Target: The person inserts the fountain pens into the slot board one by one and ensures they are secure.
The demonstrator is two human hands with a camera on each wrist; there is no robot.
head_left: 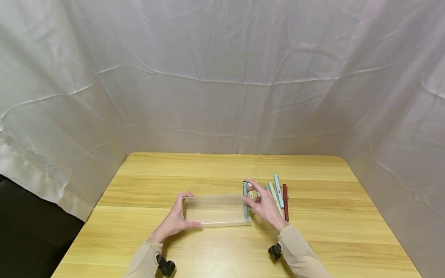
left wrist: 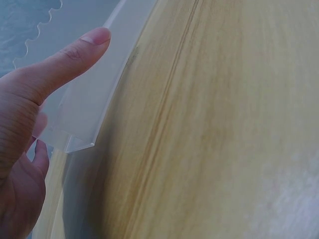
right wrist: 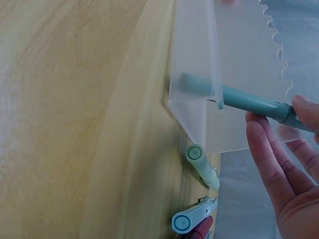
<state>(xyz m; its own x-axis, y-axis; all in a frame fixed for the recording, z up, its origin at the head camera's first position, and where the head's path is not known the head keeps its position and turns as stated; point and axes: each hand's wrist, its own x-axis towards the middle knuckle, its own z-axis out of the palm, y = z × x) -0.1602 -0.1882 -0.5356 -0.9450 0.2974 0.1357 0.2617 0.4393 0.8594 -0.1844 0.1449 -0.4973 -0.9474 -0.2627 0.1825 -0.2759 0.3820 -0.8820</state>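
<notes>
A clear, frosted plastic pen stand [head_left: 215, 209] with a scalloped edge and a raised front lip sits in the middle of the table. My left hand [head_left: 174, 221] grips its left end, thumb over the front lip and fingers at the back. At the opposite end, my right hand [head_left: 265, 207] pinches a grey-green pen [right wrist: 249, 102] between thumb and fingers near its upper part. The pen's lower end shows blurred through the front lip [right wrist: 194, 55], inside the stand's trough. Beyond the right hand lie several loose pens, partly hidden by it.
Among the loose pens are a dark red pen [head_left: 285, 202], a light blue pen [head_left: 279, 189] and a pale green pen [head_left: 275, 197], close together on the wooden table [head_left: 222, 255]. A pale curtain [head_left: 222, 116] hangs behind and along the sides.
</notes>
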